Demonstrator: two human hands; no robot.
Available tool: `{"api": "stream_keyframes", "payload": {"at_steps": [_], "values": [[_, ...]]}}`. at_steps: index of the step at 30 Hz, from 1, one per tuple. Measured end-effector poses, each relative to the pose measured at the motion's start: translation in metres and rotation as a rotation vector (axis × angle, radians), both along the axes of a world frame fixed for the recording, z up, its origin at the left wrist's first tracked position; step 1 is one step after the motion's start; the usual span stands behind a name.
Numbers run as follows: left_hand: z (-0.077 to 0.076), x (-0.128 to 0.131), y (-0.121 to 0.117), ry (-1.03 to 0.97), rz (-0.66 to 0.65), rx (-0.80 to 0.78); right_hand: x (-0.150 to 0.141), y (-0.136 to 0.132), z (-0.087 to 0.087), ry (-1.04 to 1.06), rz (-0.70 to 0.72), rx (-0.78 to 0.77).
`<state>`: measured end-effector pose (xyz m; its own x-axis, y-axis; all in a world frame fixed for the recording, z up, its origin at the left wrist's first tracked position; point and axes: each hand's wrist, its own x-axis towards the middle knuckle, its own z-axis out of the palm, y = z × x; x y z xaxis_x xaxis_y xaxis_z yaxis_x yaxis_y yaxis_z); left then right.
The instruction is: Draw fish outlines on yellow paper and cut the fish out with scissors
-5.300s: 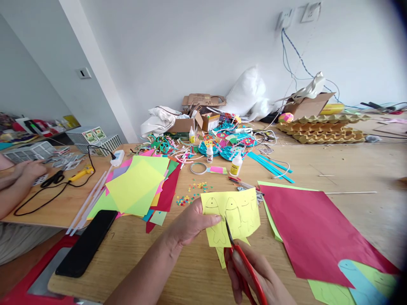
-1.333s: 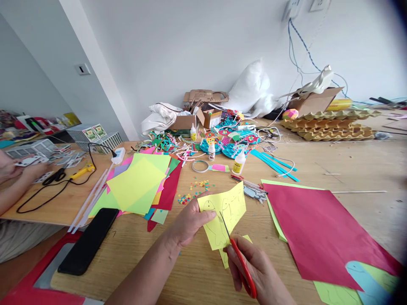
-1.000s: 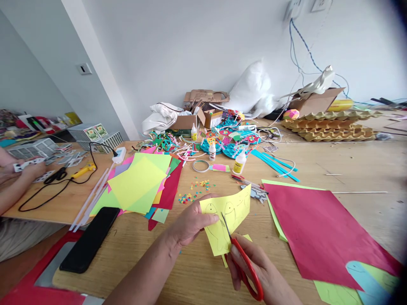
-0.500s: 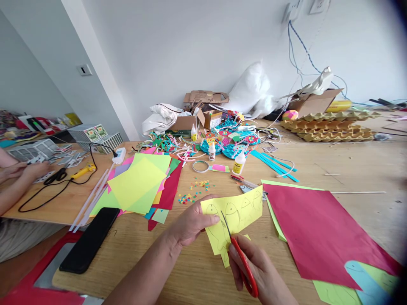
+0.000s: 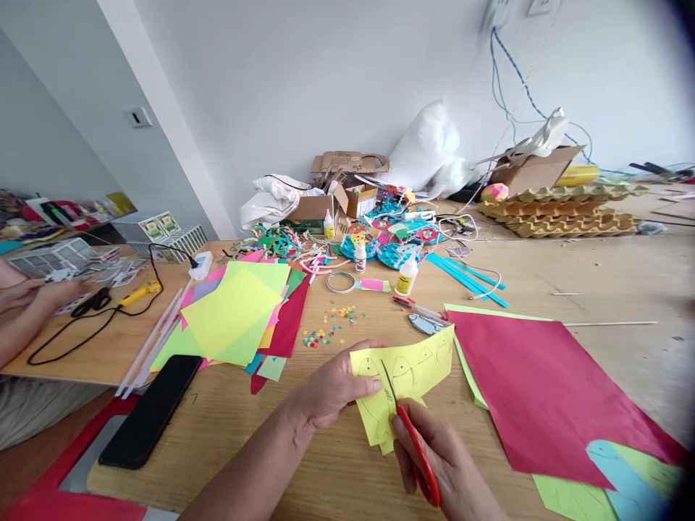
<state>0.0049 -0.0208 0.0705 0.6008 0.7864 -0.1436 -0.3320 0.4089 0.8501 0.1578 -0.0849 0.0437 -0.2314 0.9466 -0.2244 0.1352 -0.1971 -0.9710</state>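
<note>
My left hand pinches the left side of a yellow sheet of paper between thumb and fingers. Several fish outlines are drawn on the sheet in dark line. My right hand grips red-handled scissors, with the blades pointing up and slightly left across the paper between the first two fish. The sheet is cut from its lower edge along the blades. Under it, another yellow piece lies partly hidden on the table.
Left are stacked coloured papers and a black phone. Right lies a dark red sheet with a blue fish cutout. Ahead are paper dots, a glue bottle and a utility knife. Another person's hands hold cards at far left.
The scissors stay between the first two fish as the cut paper's right part swings outward and flattens. Both hands shift slightly right and down. The other person's hands move a little.
</note>
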Motion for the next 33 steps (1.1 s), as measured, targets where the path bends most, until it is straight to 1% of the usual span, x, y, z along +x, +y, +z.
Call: {"api": "stream_keyframes", "payload": {"at_steps": [4, 8, 11, 15, 22, 25, 27, 33], "values": [[-0.005, 0.005, -0.001, -0.006, -0.030, 0.001, 0.002, -0.001, 0.001, -0.021, -0.048, 0.006], [-0.009, 0.009, -0.001, -0.010, -0.064, 0.015, 0.005, 0.001, 0.002, -0.009, -0.038, -0.005], [-0.010, 0.010, 0.001, -0.005, -0.064, 0.021, 0.008, 0.002, 0.002, -0.006, -0.025, -0.022], [-0.009, 0.012, 0.002, 0.007, -0.062, 0.033, 0.012, 0.004, -0.001, -0.017, -0.004, -0.032], [-0.006, 0.018, 0.003, 0.027, -0.057, 0.021, 0.014, 0.008, -0.011, 0.013, -0.031, -0.040], [-0.008, 0.019, 0.003, 0.053, -0.056, 0.006, 0.015, 0.008, -0.010, 0.035, -0.037, -0.041], [-0.009, 0.020, 0.003, 0.057, -0.082, 0.005, 0.016, 0.009, -0.009, 0.044, -0.041, -0.039], [-0.007, 0.023, 0.003, 0.049, -0.114, 0.049, 0.019, 0.013, -0.010, 0.027, -0.038, -0.039]]}}
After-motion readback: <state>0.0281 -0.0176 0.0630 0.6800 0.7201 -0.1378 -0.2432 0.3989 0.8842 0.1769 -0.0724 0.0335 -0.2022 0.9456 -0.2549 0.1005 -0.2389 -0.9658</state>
